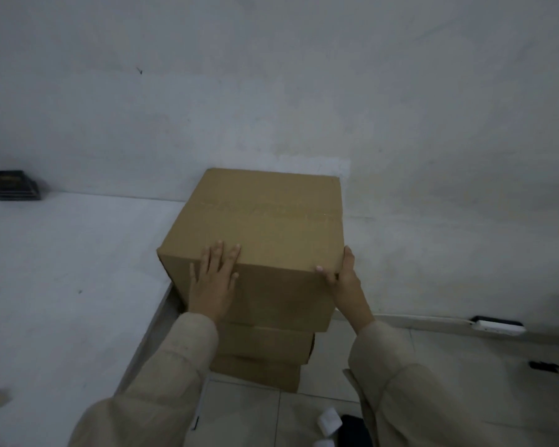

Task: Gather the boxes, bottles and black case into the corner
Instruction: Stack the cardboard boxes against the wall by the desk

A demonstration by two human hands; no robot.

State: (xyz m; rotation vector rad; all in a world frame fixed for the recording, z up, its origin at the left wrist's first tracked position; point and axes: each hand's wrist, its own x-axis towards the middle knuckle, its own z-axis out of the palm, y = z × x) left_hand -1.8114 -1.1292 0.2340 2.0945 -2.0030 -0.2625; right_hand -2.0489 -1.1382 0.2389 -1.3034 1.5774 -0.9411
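No readable print anywhere; the top cardboard box [259,227] shows only a faint tape seam across its lid, no label. It sits on a stack of two lower boxes [265,356], mostly hidden under it, standing in the corner between a white ledge [62,269] and the wall [433,156]. Left hand [212,279] lies flat, fingers straight, over the near top edge. Right hand [342,279] grips the near right corner, thumb on the front face, fingers round the side. Hands well apart. Beige sleeves. Plain brown matte cardboard, square-edged; tiled floor [255,414]. Bottom edge: a white object [329,421] and a black thing [352,427], both cut off, unclear. Dark tray-like item [10,185] at far left on the ledge, blurry. White device [501,327] at the wall's base, right.
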